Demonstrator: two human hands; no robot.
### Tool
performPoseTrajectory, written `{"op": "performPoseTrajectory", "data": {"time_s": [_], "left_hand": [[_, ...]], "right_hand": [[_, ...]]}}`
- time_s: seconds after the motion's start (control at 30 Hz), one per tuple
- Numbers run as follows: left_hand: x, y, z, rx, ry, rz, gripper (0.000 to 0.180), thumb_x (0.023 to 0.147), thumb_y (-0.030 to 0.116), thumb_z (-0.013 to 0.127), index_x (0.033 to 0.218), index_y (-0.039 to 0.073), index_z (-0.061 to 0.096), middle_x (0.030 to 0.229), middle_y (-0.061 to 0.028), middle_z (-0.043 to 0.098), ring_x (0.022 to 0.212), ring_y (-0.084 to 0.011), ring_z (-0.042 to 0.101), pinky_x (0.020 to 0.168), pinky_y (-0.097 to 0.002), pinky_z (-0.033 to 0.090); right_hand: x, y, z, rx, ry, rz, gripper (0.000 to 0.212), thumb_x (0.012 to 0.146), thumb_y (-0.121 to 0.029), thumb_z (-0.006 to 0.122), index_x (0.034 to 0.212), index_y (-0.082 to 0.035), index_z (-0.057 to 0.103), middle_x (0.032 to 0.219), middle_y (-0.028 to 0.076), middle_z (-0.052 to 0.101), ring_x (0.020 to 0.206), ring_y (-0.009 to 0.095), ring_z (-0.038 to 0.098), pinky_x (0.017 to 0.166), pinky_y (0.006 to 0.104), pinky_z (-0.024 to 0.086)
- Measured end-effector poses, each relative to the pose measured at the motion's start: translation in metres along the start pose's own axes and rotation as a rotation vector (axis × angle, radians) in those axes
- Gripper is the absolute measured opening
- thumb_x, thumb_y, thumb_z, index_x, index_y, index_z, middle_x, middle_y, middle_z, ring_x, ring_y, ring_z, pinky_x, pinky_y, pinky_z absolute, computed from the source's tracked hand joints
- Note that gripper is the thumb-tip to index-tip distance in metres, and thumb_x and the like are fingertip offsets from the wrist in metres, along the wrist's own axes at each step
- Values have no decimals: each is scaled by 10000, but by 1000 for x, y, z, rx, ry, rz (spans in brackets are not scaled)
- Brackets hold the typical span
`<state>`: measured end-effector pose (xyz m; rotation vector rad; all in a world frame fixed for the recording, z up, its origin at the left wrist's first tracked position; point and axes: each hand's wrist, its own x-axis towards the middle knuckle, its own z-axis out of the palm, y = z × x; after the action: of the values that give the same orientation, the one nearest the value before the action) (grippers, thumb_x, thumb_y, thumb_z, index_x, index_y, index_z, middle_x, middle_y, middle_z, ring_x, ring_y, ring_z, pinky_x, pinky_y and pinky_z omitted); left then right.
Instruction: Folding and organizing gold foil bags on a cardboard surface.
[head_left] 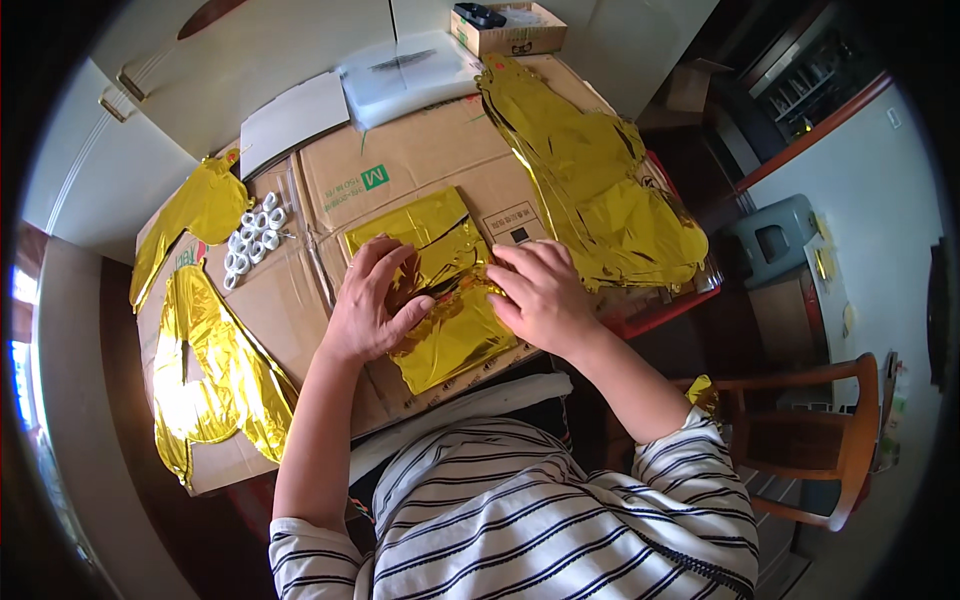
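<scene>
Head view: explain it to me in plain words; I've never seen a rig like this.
There is no machine here, only a person's two bare hands. A camera worn on the person's head looks down; its wide fisheye lens bends straight edges, and picture left is the person's left.

The left hand and right hand both rest on a roughly rectangular gold foil bundle. I can't tell whether the fingers pinch it.

Underneath is flattened cardboard. To the left lie two flat, shaped gold foil pieces, which look like uninflated balloons, beside small white rolls. To the right are more gold foil sheets, overlapping. At the far edge are translucent plastic packaging and a small cardboard box.
</scene>
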<state>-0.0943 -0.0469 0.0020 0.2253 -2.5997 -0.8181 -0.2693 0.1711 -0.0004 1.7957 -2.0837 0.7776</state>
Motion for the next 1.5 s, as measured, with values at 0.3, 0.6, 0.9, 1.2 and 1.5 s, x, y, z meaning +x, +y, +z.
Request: {"op": "performPoseTrajectory", "data": {"time_s": [0.3, 0.6, 0.9, 1.2, 1.5], "left_hand": [[1, 1, 3, 96, -13, 77, 831, 760, 591, 793, 1310, -3, 608, 1302, -233, 539, 1251, -434, 522, 1066, -498, 437], [11, 38, 20, 332, 51, 14, 812, 693, 353, 815, 1369, -4, 542, 1303, -235, 543, 1310, -435, 472, 1131, -536, 370], [30, 44, 35, 429, -68, -91, 390, 781, 147, 718, 1126, -2, 611, 1073, -187, 644, 1053, -378, 637, 909, -481, 527], [30, 34, 35, 356, 19, 3, 178, 837, 60, 617, 1004, 0, 611, 956, -191, 648, 938, -393, 657, 829, -477, 554], [32, 36, 33, 323, 22, 12, 169, 787, 65, 652, 914, -6, 566, 912, -196, 640, 880, -395, 653, 782, -475, 559]], "right_hand": [[3, -1, 10, -30, 14, 25, 147, 811, -113, 753, 941, -52, 719, 1062, 62, 689, 966, 256, 630, 947, 422, 444], [8, -9, 2, -44, -39, 54, 160, 824, -136, 746, 962, -54, 735, 1074, 76, 679, 994, 273, 613, 967, 429, 431], [4, -14, 10, -63, -52, 7, 222, 836, -158, 732, 1022, -38, 723, 1147, 137, 626, 1082, 307, 562, 1055, 480, 386], [-1, -12, 10, 13, 2, 48, 288, 846, -154, 739, 1105, -30, 709, 1185, 126, 632, 1114, 316, 567, 1057, 482, 404], [4, -6, 16, -58, 114, 12, 149, 790, -130, 716, 898, -38, 670, 985, 113, 624, 957, 294, 584, 990, 471, 418]]}}
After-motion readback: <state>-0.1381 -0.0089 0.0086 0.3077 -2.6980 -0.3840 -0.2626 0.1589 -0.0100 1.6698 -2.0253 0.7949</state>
